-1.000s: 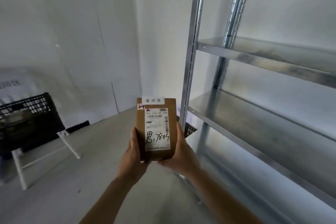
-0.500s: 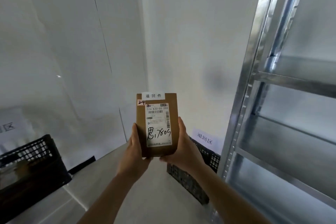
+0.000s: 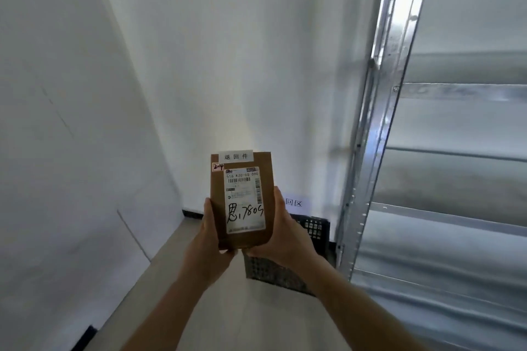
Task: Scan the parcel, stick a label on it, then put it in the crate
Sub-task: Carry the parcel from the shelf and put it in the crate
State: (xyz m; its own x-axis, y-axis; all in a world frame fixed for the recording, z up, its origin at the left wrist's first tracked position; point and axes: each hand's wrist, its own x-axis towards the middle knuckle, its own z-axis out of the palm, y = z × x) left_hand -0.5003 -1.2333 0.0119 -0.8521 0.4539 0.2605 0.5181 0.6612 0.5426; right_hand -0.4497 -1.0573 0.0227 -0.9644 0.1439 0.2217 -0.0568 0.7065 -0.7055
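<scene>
A brown cardboard parcel (image 3: pixel 218 208) is held upright in front of me at centre frame. It carries a white shipping label with black handwriting, a small white label strip along its top edge and a tiny pink tag at the upper left. My left hand (image 3: pixel 209 245) grips its lower left side and my right hand (image 3: pixel 285 239) grips its lower right side. Behind and below the parcel a black lattice crate (image 3: pixel 285 268) sits on the floor against the wall, partly hidden by my right hand.
A tall metal shelving rack (image 3: pixel 379 122) with bare shelves fills the right side. White walls meet in a corner ahead and to the left. A white paper sign (image 3: pixel 296 203) is fixed to the wall above the crate. Pale floor runs between the wall and the rack.
The view has swung left and toward the corner. The crate behind the parcel now lies nearer and more centred; the other crate at the left has left the frame. Both hands keep the same grip.
</scene>
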